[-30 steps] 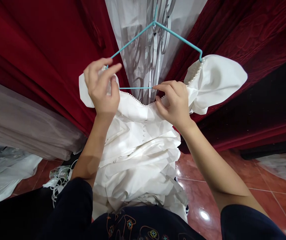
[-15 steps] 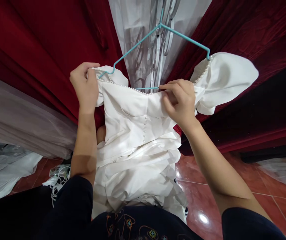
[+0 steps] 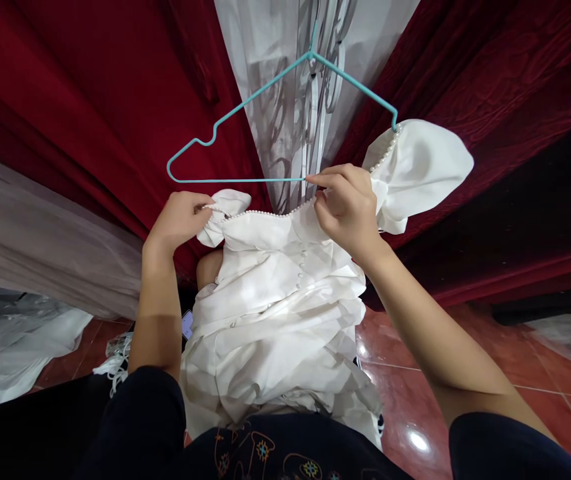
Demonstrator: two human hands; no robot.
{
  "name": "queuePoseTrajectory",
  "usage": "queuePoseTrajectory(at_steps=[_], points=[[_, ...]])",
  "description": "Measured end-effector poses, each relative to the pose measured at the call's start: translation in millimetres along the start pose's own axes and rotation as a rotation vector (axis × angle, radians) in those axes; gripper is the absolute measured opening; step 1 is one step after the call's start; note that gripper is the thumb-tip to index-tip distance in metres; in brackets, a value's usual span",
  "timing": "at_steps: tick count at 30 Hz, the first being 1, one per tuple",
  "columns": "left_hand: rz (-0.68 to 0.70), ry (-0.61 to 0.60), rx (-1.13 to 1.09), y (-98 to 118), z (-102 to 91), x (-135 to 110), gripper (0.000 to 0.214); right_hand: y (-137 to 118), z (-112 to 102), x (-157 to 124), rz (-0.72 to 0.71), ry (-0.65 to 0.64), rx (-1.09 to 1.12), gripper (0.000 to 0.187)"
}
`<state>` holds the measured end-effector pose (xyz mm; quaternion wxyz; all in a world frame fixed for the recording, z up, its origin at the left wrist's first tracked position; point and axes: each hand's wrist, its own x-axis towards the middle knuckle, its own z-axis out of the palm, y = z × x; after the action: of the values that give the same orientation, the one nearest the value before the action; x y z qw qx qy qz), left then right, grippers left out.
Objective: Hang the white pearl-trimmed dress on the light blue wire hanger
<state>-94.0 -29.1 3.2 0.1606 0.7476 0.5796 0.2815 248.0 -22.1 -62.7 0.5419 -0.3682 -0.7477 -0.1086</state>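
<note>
A white dress [image 3: 265, 293] with a pearl-trimmed neckline and a row of small buttons spreads in front of me. My left hand [image 3: 178, 217] pinches the pearl edge at its left sleeve, which is off the hanger. A light blue hanger [image 3: 260, 90] hangs above, and its left end is bare. The dress's right puff sleeve [image 3: 430, 170] is still looped over the hanger's right end. My right hand [image 3: 348, 207] is closed at the hanger's bottom bar, against the top edge of the dress.
Dark red curtains [image 3: 100, 100] hang on both sides. Between them stands white scrolled metalwork [image 3: 310, 113] before a pale cloth. Sheer white fabric [image 3: 20, 347] lies at the left, near white cords [image 3: 118, 377]. Red floor tiles [image 3: 415, 400] show at the lower right.
My left hand has pulled the left sleeve down and off the hanger's left end, baring that end. The hanger and right sleeve have shifted a little left.
</note>
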Motion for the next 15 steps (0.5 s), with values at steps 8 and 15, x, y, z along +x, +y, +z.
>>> queuePoseTrajectory(at_steps=[8, 15], points=[[0.577, 0.381, 0.023, 67, 48.0, -6, 0.035, -4, 1, 1, 0.012, 0.032, 0.012, 0.031], [0.552, 0.430, 0.043, 69, 81.4, 14, 0.031, -8, -12, 2, 0.006, -0.047, -0.016, 0.029]])
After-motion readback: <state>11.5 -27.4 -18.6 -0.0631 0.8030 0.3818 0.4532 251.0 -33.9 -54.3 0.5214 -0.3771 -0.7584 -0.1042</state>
